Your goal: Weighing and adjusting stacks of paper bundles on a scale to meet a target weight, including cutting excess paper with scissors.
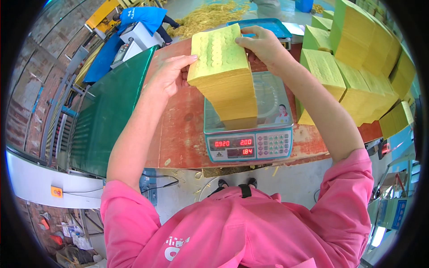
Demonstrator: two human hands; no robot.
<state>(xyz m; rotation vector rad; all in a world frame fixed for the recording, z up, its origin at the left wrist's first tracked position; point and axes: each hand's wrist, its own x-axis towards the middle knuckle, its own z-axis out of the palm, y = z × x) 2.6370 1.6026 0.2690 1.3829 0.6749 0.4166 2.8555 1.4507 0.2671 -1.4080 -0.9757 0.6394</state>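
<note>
A tall stack of yellow paper sheets (225,91) with rows of scalloped cut marks on its top stands on the tray of a teal digital weighing scale (273,144). Red digits are lit on the scale's front panel. My left hand (170,75) grips the stack's upper left side, its thumb at the top edge. On the upper right corner, my right hand (264,45) presses with its thumb, the other fingers bent down behind the side and partly hidden. The stack leans a little to the left toward its top.
More yellow paper stacks (324,73) crowd the table's right side. Behind the scale lies a blue tray (277,27). A green conveyor-like surface (109,111) borders the worn red table (172,134) on the left. A person in blue (140,18) bends near machinery, beside yellow scraps (208,20) on the floor.
</note>
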